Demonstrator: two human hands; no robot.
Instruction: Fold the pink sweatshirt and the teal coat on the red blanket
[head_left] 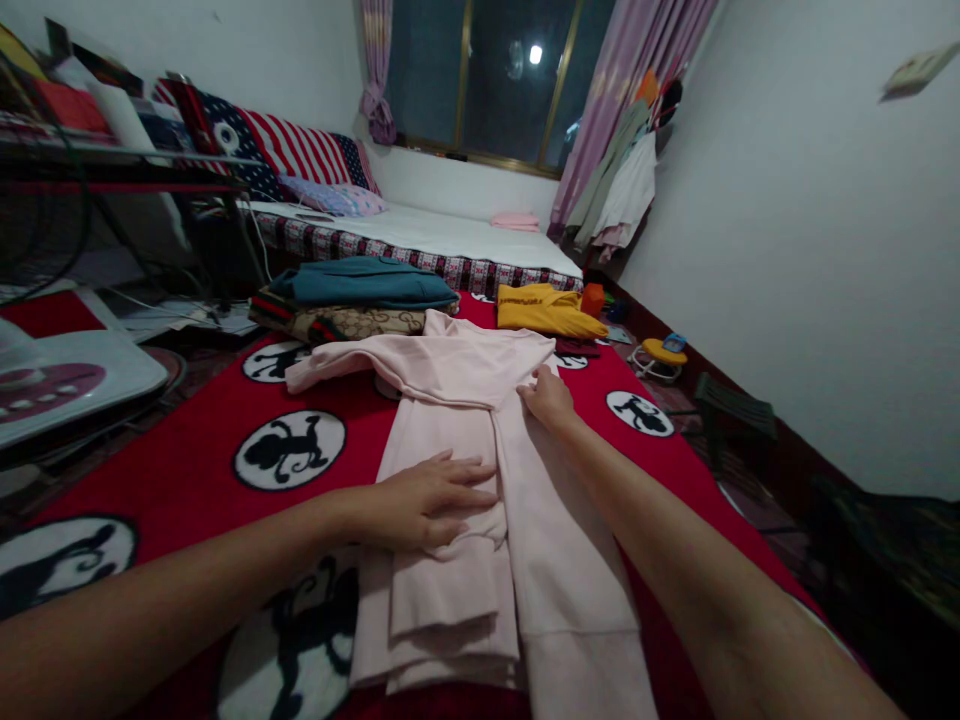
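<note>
A pale pink sweatshirt lies partly folded on the red blanket. One sleeve is folded down along its middle, another stretches to the left at the top, and a long panel that looks like a sleeve runs toward me on the right. My left hand rests flat on the folded layers, fingers spread. At the upper right edge, near the shoulder, my right hand has its fingers curled on the fabric, seemingly pinching it.
Beyond the sweatshirt sit a folded teal garment on a brown patterned one, and a yellow garment. A cluttered desk stands at left. A white-covered bed is at the back, a small yellow stool at right.
</note>
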